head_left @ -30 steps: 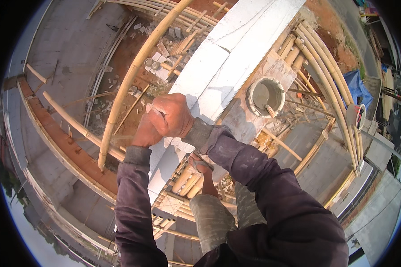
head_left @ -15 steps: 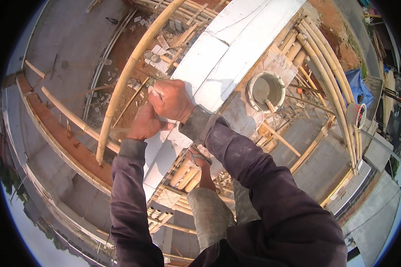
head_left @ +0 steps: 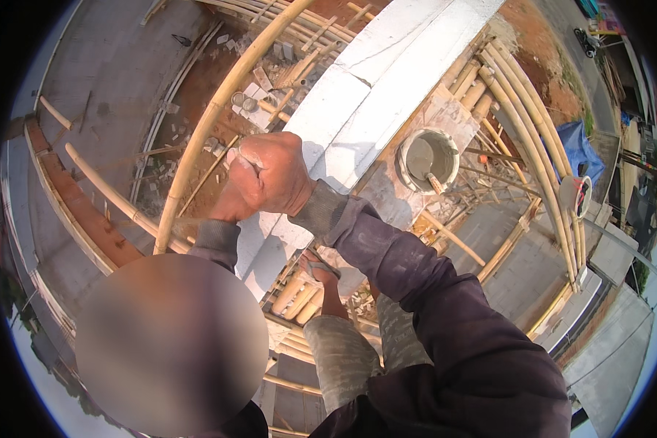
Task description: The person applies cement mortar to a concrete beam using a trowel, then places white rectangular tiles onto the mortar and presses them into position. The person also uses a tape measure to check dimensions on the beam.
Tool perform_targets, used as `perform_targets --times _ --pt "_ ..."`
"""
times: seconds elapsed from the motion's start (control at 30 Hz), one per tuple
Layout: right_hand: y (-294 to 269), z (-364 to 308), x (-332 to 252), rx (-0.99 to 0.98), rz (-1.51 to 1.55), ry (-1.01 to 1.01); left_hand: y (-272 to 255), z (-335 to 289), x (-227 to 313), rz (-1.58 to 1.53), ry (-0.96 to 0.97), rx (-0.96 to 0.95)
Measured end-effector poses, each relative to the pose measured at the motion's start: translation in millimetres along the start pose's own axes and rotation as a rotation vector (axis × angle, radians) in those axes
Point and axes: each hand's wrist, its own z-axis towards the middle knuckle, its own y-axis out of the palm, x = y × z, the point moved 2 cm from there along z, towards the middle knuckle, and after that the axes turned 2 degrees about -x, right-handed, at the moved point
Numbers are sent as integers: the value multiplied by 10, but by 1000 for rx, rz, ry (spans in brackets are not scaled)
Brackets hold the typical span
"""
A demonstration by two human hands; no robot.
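My right hand [head_left: 276, 171] is closed in a fist above the left edge of the white block wall [head_left: 336, 102]. Whatever its fingers may hold cannot be made out. Close against it, and partly behind it, is my left hand [head_left: 233, 203], whose fingers are hidden by the right one. A round blurred patch covers much of my left forearm. To the right of the wall stands a bucket [head_left: 400, 166] of grey mortar, with a handle [head_left: 435, 182] sticking up from it, apart from both hands.
Bamboo poles [head_left: 223, 102] run along the wall's left side, and more poles [head_left: 529, 124] curve past on the right. A mortar-stained board [head_left: 445, 117] lies beside the wall. My foot [head_left: 321, 266] is below the hands. A blue tarp [head_left: 580, 150] hangs at right.
My right hand has shifted slightly left and now covers more of my left hand. The blurred patch has come over my left forearm. The view has moved a little.
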Motion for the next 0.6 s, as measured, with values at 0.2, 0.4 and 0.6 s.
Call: perform_targets --times 0.2,0.4,0.6 --pt "-53 71 270 3 -171 -12 70 -21 221 279 -300 -95" --pt "-49 68 355 -5 -286 -60 -47 -218 -27 308 -278 -130" --pt "-12 87 435 48 -334 -119 -377 -1119 -445 522 -358 -153"
